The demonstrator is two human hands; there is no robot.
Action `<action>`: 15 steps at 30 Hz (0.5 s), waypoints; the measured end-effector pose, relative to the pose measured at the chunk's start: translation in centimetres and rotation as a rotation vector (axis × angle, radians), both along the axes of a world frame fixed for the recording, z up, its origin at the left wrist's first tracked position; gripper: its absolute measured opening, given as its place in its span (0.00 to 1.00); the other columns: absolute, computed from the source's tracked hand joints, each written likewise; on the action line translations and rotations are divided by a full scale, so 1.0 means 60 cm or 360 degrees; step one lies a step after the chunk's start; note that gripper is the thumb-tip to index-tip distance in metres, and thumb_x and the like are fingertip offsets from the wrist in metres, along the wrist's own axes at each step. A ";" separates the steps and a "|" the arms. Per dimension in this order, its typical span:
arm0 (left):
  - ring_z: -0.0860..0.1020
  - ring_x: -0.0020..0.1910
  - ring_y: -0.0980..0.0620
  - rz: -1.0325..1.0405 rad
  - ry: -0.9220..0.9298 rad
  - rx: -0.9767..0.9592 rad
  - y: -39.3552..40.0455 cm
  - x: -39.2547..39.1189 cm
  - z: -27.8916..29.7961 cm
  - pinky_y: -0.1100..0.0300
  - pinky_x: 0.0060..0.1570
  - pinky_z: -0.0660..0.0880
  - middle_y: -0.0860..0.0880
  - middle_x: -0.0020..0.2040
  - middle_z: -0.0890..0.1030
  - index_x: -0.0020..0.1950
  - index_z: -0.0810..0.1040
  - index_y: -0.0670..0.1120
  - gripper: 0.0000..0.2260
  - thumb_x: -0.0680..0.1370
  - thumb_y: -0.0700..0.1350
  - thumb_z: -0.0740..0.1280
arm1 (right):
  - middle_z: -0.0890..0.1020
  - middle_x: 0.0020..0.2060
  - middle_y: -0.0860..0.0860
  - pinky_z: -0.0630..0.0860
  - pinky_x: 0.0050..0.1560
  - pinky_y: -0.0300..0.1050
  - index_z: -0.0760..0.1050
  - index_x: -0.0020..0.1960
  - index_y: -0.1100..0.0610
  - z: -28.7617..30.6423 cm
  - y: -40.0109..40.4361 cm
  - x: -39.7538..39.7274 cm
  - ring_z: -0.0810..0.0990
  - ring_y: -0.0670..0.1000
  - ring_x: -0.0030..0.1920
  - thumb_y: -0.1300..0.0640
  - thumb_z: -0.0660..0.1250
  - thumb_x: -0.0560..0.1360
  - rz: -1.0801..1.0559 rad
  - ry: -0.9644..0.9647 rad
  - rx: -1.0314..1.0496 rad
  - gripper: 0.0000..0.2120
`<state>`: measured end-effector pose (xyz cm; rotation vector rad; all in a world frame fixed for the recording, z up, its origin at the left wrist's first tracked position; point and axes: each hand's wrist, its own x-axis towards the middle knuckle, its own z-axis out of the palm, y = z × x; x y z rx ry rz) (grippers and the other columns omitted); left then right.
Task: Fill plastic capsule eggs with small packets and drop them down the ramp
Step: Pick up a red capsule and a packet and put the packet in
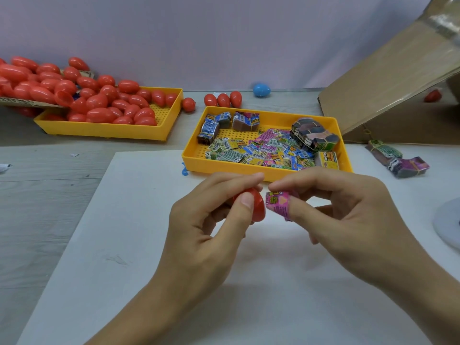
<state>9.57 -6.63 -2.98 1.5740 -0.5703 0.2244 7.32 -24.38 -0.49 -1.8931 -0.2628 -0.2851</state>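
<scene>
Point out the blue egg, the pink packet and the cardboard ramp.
blue egg [261,89], head view, middle of its shell.
pink packet [276,202], head view, its printed face.
cardboard ramp [388,78], head view, its sloping top.

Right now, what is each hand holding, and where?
Left hand grips a red egg half around its shell; right hand pinches a folded pink packet.

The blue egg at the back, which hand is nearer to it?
Left. The left hand, gripping a red egg, sits almost straight below the blue egg; the right hand is further right.
</scene>
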 end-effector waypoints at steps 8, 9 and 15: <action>0.83 0.44 0.47 0.0003 0.0017 0.0002 0.001 -0.001 0.000 0.65 0.40 0.77 0.49 0.51 0.83 0.59 0.82 0.44 0.12 0.79 0.44 0.63 | 0.85 0.39 0.47 0.70 0.28 0.34 0.83 0.47 0.44 0.000 -0.004 0.004 0.82 0.49 0.38 0.46 0.71 0.68 0.0083 0.0027 0.0110 0.08; 0.83 0.44 0.48 0.0003 0.0010 0.0010 0.000 -0.001 0.000 0.65 0.40 0.77 0.49 0.51 0.83 0.59 0.82 0.44 0.12 0.79 0.44 0.63 | 0.85 0.39 0.48 0.70 0.28 0.35 0.84 0.47 0.44 0.001 -0.003 0.003 0.82 0.49 0.38 0.46 0.71 0.69 0.0099 0.0010 0.0107 0.08; 0.82 0.44 0.52 0.0005 -0.0028 0.0037 -0.001 0.000 0.003 0.66 0.40 0.76 0.51 0.51 0.82 0.58 0.82 0.45 0.11 0.79 0.43 0.63 | 0.84 0.38 0.49 0.69 0.27 0.34 0.84 0.48 0.45 0.002 -0.002 0.000 0.81 0.48 0.36 0.46 0.71 0.69 0.0112 0.0050 0.0097 0.09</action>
